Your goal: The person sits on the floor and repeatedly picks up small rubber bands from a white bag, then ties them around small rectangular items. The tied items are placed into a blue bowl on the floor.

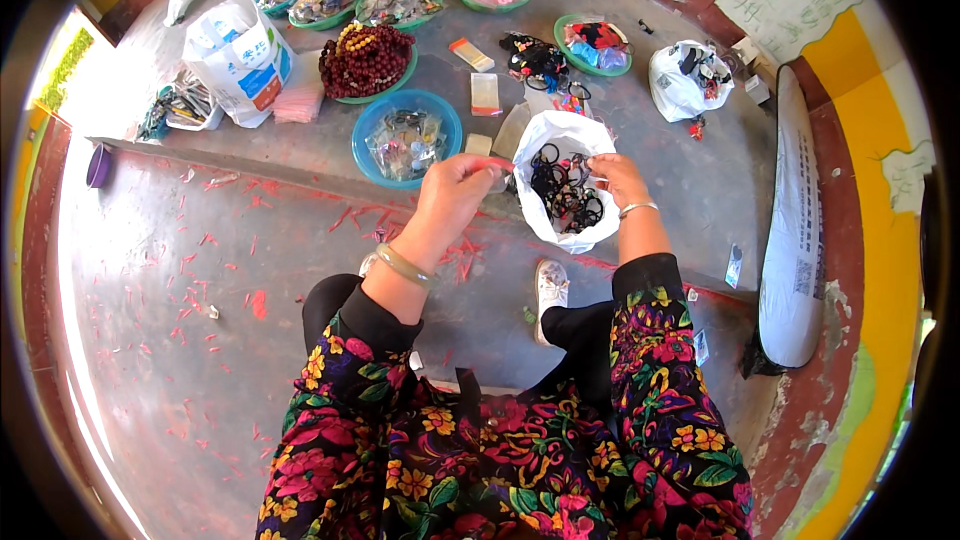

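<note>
A white plastic bag stands with its mouth wide open in front of me, holding a tangle of black hair ties, some with small ornaments. My left hand is beside the bag's left rim, thumb and fingers pinched together. A thin red bit shows at those fingertips, too small to name. My right hand reaches over the bag's right rim with its fingers closed just above the hair ties. What that pinch holds is too small to make out. Left of the bag sits a blue basin with small clear packets.
Dark red beads are heaped in a basin behind. More filled basins stand at the far left. A white shopping bag stands left, another white bag right. A long wrapped bundle leans along the right wall. Red scraps litter the floor.
</note>
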### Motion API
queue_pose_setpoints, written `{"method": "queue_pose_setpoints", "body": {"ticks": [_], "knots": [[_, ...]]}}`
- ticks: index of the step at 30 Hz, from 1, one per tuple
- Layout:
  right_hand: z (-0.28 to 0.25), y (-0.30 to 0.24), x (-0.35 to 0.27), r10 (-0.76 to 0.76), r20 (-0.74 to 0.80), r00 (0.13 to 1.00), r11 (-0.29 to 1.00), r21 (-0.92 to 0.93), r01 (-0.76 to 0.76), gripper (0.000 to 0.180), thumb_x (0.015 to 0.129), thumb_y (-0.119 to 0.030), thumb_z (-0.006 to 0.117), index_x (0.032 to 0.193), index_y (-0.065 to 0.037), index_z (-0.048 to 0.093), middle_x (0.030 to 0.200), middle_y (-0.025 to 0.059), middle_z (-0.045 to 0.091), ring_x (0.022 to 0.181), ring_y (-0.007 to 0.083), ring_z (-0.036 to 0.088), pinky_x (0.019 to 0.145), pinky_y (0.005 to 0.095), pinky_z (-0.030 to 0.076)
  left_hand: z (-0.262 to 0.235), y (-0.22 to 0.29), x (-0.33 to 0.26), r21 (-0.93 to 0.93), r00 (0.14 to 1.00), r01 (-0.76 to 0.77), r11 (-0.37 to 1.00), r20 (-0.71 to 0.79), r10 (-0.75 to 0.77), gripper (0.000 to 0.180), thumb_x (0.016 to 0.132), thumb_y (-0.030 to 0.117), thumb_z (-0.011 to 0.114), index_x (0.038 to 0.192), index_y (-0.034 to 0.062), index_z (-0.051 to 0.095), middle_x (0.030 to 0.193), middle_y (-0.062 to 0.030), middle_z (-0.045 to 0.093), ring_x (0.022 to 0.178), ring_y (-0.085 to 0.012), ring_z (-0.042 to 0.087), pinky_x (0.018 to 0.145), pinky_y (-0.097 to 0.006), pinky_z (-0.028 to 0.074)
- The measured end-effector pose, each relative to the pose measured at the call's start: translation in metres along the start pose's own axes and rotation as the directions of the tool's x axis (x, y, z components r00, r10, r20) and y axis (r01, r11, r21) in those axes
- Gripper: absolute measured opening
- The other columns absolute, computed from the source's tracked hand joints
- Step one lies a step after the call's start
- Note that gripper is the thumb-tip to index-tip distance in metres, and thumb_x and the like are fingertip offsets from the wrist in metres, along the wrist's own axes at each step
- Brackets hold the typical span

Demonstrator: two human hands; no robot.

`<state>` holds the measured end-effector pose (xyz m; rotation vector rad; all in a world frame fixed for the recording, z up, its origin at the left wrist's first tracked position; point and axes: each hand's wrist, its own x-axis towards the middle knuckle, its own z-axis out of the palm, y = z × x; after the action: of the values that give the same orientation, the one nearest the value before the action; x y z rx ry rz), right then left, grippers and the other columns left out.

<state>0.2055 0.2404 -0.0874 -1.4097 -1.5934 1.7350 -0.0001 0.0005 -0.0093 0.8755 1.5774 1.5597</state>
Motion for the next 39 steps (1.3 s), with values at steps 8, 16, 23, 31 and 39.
{"method": "queue_pose_setpoints", "body": {"ticks": [8, 16, 23, 31, 39], "knots": [[0.002, -0.040, -0.040, -0.088, 0.084, 0.993, 0.980, 0.188, 0.071, 0.013, 0.086, -0.022, 0.057, 0.090, -0.010, 0.057, 0.079, 0.0012, 0.063, 0.071, 0.0087, 0.056, 0.065, 0.0241, 0.040, 0.001, 0.006, 0.000, -0.007, 0.997, 0.035, 0.999, 0.069, -0.035, 0.020, 0.082, 0.009, 0.054, 0.095, -0.0012, 0.066, 0.074, -0.0001, 0.056, 0.068, -0.0068, 0.048, 0.063, -0.023, 0.040], [0.017, -0.063, -0.066, -0.184, -0.036, 0.982, 0.970, 0.152, 0.188, 0.023, 0.083, -0.020, 0.060, 0.101, -0.008, 0.056, 0.075, -0.0012, 0.059, 0.065, 0.0078, 0.055, 0.063, 0.0223, 0.039, 0.005, 0.016, -0.003, 0.092, 0.995, 0.044, 0.995, 0.089, -0.052, 0.021, 0.082, 0.011, 0.056, 0.097, 0.0000, 0.066, 0.079, 0.0000, 0.060, 0.074, -0.0064, 0.051, 0.067, -0.021, 0.042], [0.018, -0.074, -0.066, -0.216, 0.062, 0.975, 0.970, 0.131, 0.206, 0.022, 0.083, -0.014, 0.058, 0.103, -0.005, 0.058, 0.079, 0.0024, 0.062, 0.068, 0.0084, 0.055, 0.064, 0.0226, 0.041, 0.005, 0.016, -0.004, 0.123, 0.996, 0.037, 0.992, 0.075, -0.047, 0.022, 0.082, 0.011, 0.055, 0.098, 0.0009, 0.067, 0.078, 0.0005, 0.060, 0.072, -0.0052, 0.050, 0.063, -0.021, 0.041], [0.045, -0.101, -0.095, -0.398, 0.313, 0.863, 0.871, 0.425, 0.247, 0.018, 0.085, -0.009, 0.059, 0.101, -0.001, 0.060, 0.081, 0.0052, 0.064, 0.071, 0.0119, 0.058, 0.066, 0.0231, 0.045, 0.007, 0.004, 0.001, 0.019, 0.950, 0.280, 0.960, 0.138, -0.280, 0.025, 0.084, 0.010, 0.053, 0.102, -0.0027, 0.062, 0.087, -0.0036, 0.061, 0.077, -0.0093, 0.054, 0.070, -0.024, 0.045], [0.074, -0.111, -0.125, -0.477, 0.454, 0.752, 0.877, 0.296, 0.378, 0.017, 0.085, -0.005, 0.059, 0.100, 0.002, 0.060, 0.087, 0.0057, 0.063, 0.081, 0.0126, 0.061, 0.073, 0.0249, 0.049, 0.016, 0.015, -0.002, -0.241, 0.916, 0.397, 0.886, 0.166, -0.365, 0.020, 0.086, 0.009, 0.054, 0.097, -0.0067, 0.061, 0.085, -0.0046, 0.059, 0.076, -0.0101, 0.055, 0.070, -0.024, 0.045]]}}
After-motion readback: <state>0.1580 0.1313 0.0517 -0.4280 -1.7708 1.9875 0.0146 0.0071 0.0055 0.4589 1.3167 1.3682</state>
